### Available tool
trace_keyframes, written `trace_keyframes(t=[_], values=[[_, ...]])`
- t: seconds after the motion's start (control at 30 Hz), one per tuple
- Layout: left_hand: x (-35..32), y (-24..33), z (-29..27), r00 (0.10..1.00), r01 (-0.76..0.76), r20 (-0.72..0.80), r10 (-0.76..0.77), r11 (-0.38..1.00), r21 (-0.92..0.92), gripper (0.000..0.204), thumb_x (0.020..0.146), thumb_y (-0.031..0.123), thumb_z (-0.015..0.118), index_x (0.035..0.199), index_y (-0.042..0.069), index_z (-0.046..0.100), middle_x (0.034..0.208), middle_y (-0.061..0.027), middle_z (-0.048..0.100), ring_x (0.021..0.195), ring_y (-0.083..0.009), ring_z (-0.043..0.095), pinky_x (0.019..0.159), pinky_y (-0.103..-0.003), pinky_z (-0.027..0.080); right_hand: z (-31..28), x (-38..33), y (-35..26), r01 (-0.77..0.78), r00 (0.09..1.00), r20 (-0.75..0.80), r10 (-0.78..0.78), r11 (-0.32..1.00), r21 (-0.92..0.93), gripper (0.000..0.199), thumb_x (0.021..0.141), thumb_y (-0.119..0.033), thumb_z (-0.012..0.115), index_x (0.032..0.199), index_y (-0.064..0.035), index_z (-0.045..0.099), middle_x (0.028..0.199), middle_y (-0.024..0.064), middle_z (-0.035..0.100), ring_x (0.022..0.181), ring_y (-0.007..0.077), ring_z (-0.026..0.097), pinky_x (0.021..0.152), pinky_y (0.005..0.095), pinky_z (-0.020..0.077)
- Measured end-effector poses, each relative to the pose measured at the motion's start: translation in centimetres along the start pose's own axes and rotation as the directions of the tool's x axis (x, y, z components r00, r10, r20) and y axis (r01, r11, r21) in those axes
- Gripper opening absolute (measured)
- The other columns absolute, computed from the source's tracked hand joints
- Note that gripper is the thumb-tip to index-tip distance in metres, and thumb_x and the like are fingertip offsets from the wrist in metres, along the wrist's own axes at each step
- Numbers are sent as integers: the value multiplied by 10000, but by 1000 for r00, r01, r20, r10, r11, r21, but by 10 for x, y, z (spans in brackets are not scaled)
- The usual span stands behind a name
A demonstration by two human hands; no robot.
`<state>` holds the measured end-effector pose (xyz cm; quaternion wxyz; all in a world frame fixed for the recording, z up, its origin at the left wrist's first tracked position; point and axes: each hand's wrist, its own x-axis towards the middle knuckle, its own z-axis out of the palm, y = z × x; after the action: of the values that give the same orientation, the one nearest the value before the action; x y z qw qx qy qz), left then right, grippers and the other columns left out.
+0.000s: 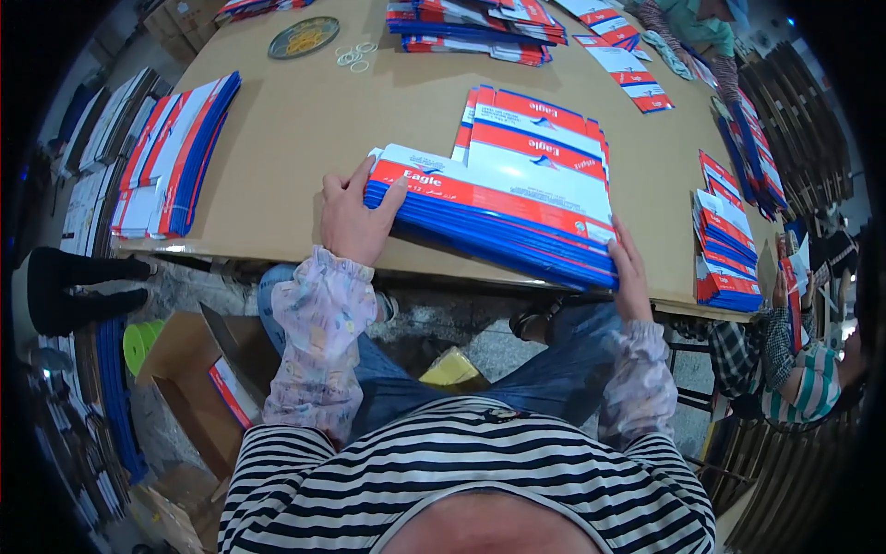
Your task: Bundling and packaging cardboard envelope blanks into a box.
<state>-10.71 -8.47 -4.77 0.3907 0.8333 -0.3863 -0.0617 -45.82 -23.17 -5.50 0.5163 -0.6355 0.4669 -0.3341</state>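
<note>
Red-white-blue flattened cartons, thick stack [494, 217], at near edge of brown tabletop [295, 129]. Left hand [353, 214] at stack's left end: fingers spread flat on top, thumb against side. Right hand [630, 268] at stack's right corner: fingers together, pressed along edge (not clamped). Risk, as judged: stack overhangs near edge; uneven push could fan sheets or spill them to floor.

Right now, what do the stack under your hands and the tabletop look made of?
The stack: flat printed cardboard cartons, red, white and blue, seemingly glossy; thin layered edges show along its front. The tabletop: plain brown matte board, probably cardboard or fibreboard; I cannot tell which.
</note>
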Motion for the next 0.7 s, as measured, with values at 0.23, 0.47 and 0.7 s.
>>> trace_keyframes(t=[0.23, 0.47, 0.7], values=[[-8, -11, 1, 994, -22, 111, 19, 999, 24, 654, 835, 517, 587, 1305, 67, 516, 1132, -199, 485, 1110, -376, 479, 947, -430, 402, 35, 0, -60, 506, 831, 264, -489, 471, -722, 522, 805, -252, 716, 1274, -97, 550, 1396, 234, 388, 1308, 391, 370, 1077, 431, 318], [-5, -20, 0, 966, -164, 166, 198, 967, -196, 682, 771, 409, 709, 1266, -15, 510, 1345, -168, 472, 1173, -313, 519, 981, -387, 414, 147, 13, -63, 759, 640, 670, -375, 171, -629, 841, 726, -391, 738, 1390, -42, 358, 1330, 203, 461, 1228, 350, 461, 1025, 434, 383], [-18, -29, -8, 955, -203, 153, 253, 937, -285, 714, 606, 155, 856, 1234, 12, 547, 1321, -152, 514, 1234, -283, 496, 1013, -362, 407, 150, 24, -69, 788, 592, 728, -346, 55, -614, 763, 797, -442, 666, 1350, -4, 375, 1238, 204, 523, 1090, 338, 562, 924, 378, 467]])
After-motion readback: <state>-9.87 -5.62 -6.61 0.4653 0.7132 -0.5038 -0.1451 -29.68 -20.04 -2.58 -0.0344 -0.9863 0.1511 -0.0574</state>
